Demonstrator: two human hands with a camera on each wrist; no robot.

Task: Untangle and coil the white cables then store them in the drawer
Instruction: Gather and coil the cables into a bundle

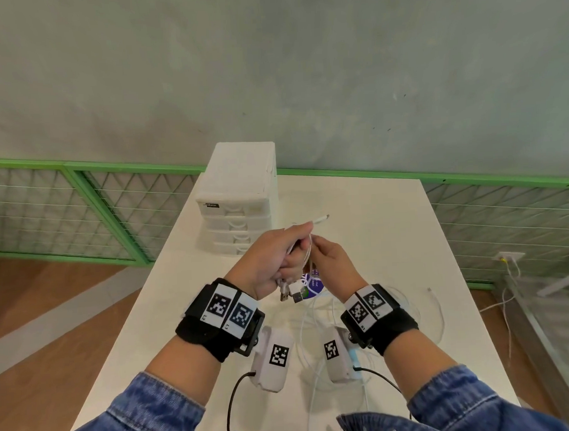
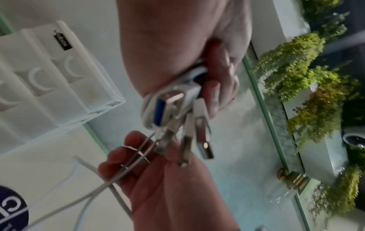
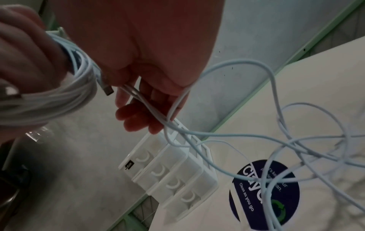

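Observation:
Both hands are raised above the white table (image 1: pixel 391 230), in front of the shut white drawer unit (image 1: pixel 240 197). My left hand (image 1: pixel 272 258) grips a coiled bundle of white cables (image 3: pixel 59 96). Several USB plugs (image 2: pixel 177 117) hang below that fist, and one cable end (image 1: pixel 322 218) sticks out above it. Close beside it, my right hand (image 1: pixel 331 262) holds loose white strands (image 3: pixel 150 109) across its curled fingers. These strands run down into a tangle of white cable (image 3: pixel 296 140) on the table beneath the hands.
A round dark blue sticker (image 3: pixel 256 195) lies on the table under the tangle. One more white cable (image 1: pixel 438 306) lies near the right edge. Green wire fencing (image 1: pixel 81 211) stands behind the table, with wooden floor (image 1: pixel 54 355) on the left.

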